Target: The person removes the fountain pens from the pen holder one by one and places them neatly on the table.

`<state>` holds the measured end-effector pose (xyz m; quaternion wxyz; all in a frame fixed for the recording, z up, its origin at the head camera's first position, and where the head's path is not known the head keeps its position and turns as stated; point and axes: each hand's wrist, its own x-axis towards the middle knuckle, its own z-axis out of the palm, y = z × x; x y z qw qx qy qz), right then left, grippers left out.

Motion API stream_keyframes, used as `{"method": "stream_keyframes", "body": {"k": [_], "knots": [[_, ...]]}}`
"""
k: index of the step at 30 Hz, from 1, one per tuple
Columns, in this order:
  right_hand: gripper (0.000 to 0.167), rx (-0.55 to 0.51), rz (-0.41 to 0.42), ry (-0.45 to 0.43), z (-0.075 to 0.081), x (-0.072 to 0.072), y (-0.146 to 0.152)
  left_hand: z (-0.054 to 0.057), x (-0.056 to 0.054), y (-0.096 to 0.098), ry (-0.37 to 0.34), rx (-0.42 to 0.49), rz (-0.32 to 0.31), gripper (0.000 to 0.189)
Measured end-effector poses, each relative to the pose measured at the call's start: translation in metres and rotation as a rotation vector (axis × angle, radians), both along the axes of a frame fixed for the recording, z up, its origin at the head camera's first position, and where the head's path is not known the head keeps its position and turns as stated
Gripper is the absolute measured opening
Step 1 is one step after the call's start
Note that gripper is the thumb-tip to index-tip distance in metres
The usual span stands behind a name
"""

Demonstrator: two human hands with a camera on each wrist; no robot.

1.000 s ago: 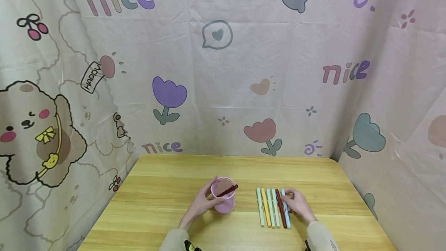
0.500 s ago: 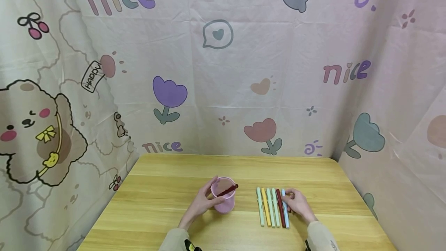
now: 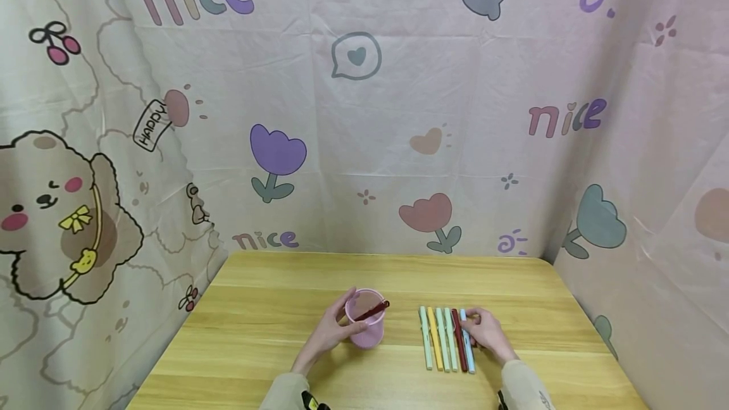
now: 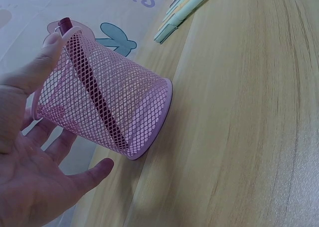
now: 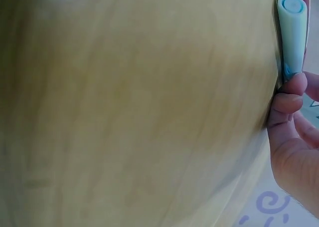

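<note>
My left hand grips a pink mesh pen holder near its rim, thumb on the near side and fingers round the far side. A dark red pen leans inside the holder, its end poking out past the rim. To the right lies a row of pens side by side. At the row's right end my right hand pinches a light blue pen near its far end; the right wrist view shows thumb and fingertips on this pen. Beside it lies a dark red pen.
Further left in the row are pale green pens and a yellow pen. Everything stands on a wood-grain table. A printed cloth hangs behind the table and along both sides.
</note>
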<state>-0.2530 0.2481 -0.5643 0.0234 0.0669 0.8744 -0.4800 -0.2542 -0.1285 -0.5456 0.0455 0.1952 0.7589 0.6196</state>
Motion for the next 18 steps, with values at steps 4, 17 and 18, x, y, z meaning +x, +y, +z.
{"method": "stream_keyframes", "body": {"k": [4,17,18], "knots": [[0.040,-0.004,0.002,-0.002,0.0001,-0.0003,0.0001,0.0004,0.0009,0.0002,-0.001,-0.008,0.004,0.087],[0.039,0.010,0.004,0.004,-0.0026,-0.0030,0.0003,0.0012,0.0016,0.0001,0.009,-0.017,0.016,0.087],[0.039,0.014,0.002,0.005,-0.0029,-0.0036,0.0000,0.0010,0.0013,-0.0001,0.010,-0.016,0.013,0.088]]}}
